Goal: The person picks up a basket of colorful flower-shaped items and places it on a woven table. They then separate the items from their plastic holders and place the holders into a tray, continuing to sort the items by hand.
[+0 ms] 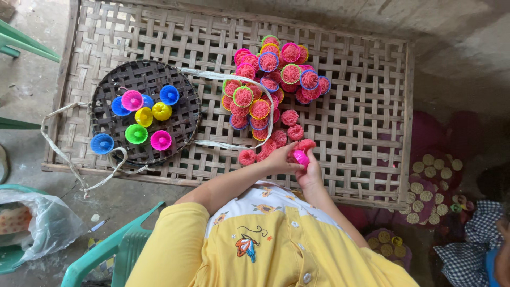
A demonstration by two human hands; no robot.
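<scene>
You hold the small pink plastic mould cup (301, 157) between both hands over the near edge of the woven bamboo tray (366, 133): left hand (280, 158) pinching its side, right hand (311, 172) curled under it. Keep the right grip steady and press evenly, beside the loose pink ridged cakes (289, 118).

Eight empty plastic moulds (139, 118) lie on one dark round woven tray (106, 79).
</scene>
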